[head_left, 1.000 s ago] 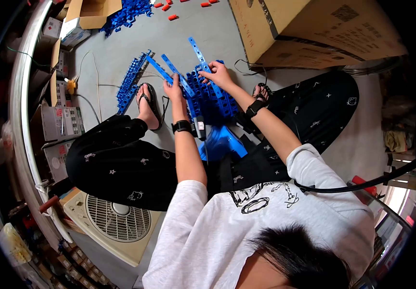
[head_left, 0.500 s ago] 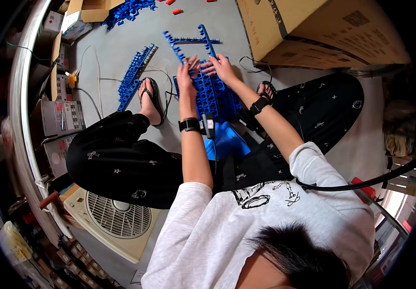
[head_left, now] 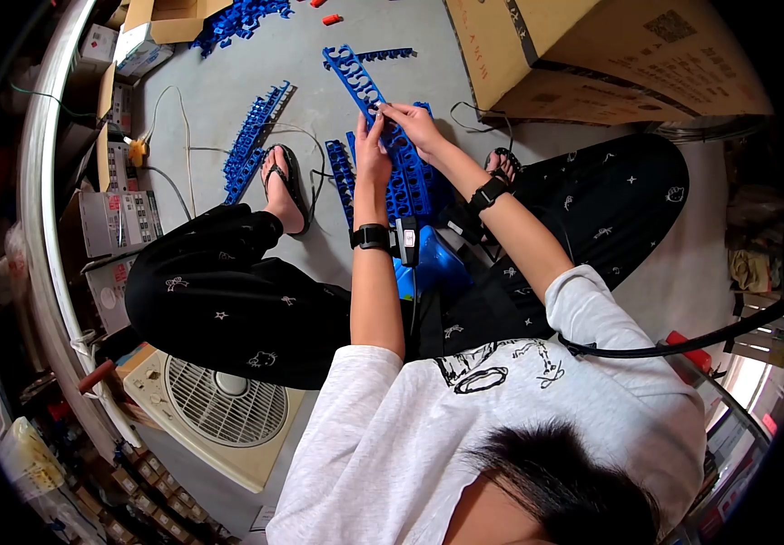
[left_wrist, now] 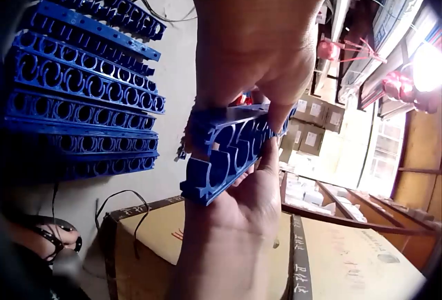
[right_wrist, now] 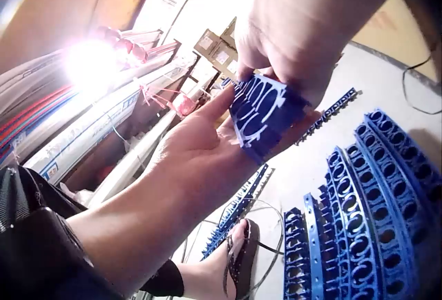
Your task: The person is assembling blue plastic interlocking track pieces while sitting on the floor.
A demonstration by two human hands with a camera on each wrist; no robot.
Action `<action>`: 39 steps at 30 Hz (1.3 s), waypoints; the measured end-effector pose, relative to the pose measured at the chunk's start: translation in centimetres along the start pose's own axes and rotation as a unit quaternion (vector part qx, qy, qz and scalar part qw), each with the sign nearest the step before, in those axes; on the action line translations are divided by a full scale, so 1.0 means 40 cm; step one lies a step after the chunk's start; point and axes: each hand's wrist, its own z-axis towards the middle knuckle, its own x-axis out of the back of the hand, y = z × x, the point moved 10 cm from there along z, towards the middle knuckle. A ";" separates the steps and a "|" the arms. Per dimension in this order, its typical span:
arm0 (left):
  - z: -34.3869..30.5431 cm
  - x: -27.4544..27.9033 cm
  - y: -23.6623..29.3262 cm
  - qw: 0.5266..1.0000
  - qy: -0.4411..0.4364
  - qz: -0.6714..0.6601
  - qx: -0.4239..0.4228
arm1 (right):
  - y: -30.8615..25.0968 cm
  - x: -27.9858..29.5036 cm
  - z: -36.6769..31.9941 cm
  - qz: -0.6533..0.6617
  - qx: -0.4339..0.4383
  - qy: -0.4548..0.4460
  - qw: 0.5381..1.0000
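Both hands hold one blue strip with a row of round openings, raised above the floor and slanting up to the left in the head view. The left hand grips it from the left side, and the right hand pinches it close by. In the left wrist view the strip lies between the left hand above and the right hand below. The right wrist view has the strip between the right hand and the left hand. Similar blue strips lie in rows beneath.
More blue strips lie on the floor left of the hands, and one lies beyond them. A large cardboard box stands at the right. Blue pieces are heaped at the top. Cables cross the floor; a fan is at lower left.
Two separate strips stood apart in the hands before; now they are together as one held piece. The left hand has moved right, close to the right hand.
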 end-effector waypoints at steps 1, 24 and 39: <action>-0.006 -0.011 0.008 1.000 0.009 0.015 -0.016 | -0.002 0.002 -0.002 -0.017 0.007 0.009 1.000; -0.008 0.086 -0.034 0.983 0.155 0.094 0.004 | -0.015 0.034 -0.026 -0.313 0.151 0.143 0.927; 0.017 0.185 -0.064 0.981 0.171 0.051 0.072 | 0.036 0.074 0.029 -0.299 0.097 0.074 0.947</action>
